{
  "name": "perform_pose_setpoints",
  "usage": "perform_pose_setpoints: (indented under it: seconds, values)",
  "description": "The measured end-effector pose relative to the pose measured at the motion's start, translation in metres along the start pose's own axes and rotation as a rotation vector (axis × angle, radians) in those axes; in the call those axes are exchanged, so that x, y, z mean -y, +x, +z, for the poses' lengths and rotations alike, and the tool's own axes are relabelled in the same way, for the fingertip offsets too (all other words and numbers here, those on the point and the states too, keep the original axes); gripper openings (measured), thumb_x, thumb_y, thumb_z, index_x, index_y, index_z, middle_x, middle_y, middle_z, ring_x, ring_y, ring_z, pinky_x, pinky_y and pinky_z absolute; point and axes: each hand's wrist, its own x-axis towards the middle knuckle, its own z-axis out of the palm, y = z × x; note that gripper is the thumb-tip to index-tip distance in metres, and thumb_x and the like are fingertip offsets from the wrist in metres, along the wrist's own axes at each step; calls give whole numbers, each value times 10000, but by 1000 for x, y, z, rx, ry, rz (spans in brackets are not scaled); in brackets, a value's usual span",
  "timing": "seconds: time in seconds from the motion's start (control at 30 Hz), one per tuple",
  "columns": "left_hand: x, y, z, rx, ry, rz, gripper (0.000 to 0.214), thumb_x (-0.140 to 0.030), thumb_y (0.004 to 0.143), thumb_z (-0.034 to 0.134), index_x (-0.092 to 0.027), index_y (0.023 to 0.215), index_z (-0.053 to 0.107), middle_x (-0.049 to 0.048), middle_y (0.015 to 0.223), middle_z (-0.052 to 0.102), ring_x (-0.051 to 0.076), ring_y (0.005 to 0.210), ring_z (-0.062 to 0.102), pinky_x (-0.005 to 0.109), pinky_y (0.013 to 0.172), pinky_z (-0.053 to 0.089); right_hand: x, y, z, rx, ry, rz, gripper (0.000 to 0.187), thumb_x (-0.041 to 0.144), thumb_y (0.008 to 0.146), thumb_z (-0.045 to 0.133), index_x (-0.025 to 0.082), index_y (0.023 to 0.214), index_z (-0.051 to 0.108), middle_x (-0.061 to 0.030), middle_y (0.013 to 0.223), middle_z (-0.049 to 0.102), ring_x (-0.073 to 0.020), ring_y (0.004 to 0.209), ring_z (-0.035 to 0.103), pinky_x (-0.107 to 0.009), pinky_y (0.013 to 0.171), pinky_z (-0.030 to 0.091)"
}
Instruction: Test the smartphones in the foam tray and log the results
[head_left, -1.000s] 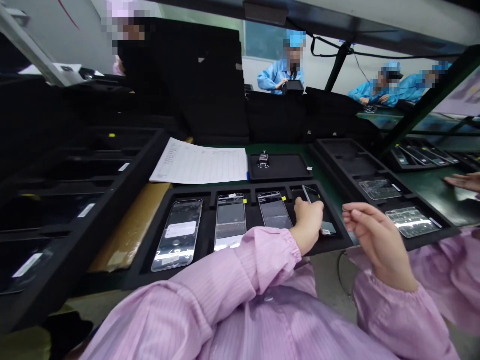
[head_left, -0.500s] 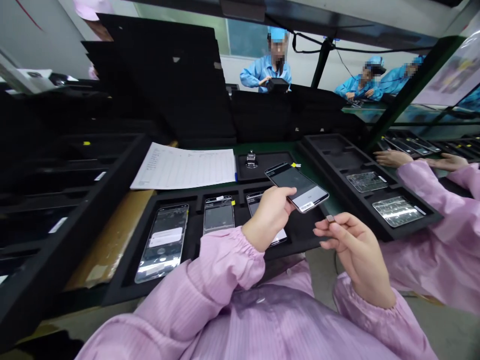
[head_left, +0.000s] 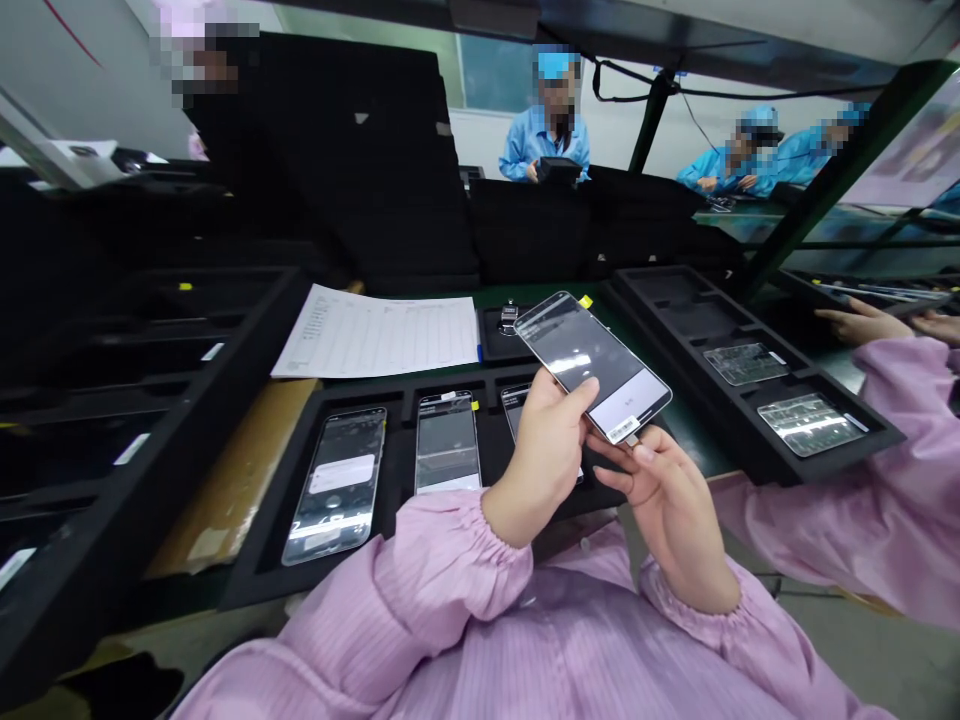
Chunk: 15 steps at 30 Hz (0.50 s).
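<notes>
Left hand [head_left: 541,462] grips a smartphone [head_left: 592,365] above the bench [head_left: 697,440], right hand [head_left: 666,515] pinching its lower edge; three other phones [head_left: 334,487] lie in the black foam tray [head_left: 397,470] at lower centre

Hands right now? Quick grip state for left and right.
Left hand: closed, holding a phone.
Right hand: closed in a pinch on a small part at the phone's lower end; too small to tell what it is.
</notes>
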Motion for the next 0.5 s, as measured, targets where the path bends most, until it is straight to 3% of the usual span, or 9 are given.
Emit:
perform_pose_setpoints:
  seconds: [0.1, 0.27, 0.4, 0.5]
  values:
    - [0, -3, -1, 42, 16, 46, 226, -183, 794, 683, -191, 998, 586, 27, 961, 686, 202, 924, 674, 351, 845, 532, -3, 2, -4, 11, -36, 17, 323, 387, 782, 825, 208, 732, 561, -48, 969, 753, -237, 945, 740, -291, 679, 642]
    - [4, -13, 1, 102, 40, 11, 254, -195, 848, 633, -209, 1091, 558, 29, 1051, 678, 192, 976, 660, 307, 809, 528, -13, 9, -12, -40, -124, -8, 397, 450, 663, 903, 223, 876, 657, -21, 825, 731, -189, 742, 721, -258, 572, 616]
    - [17, -3, -1, 110, 138, -17, 308, -200, 869, 577, -207, 1164, 490, 61, 1155, 650, 213, 1063, 640, 326, 867, 517, -8, 13, -30, -59, -387, 29, 397, 580, 696, 837, 229, 709, 653, -36, 660, 680, -191, 549, 640, -279, 427, 531]
    - [38, 19, -8, 48, 292, -136, 433, -193, 846, 568, -233, 1231, 372, 100, 1205, 627, 249, 1111, 626, 370, 902, 512, 7, 15, -52, -163, -510, -44, 361, 493, 725, 853, 213, 621, 649, -31, 594, 635, -123, 448, 509, -231, 361, 388]
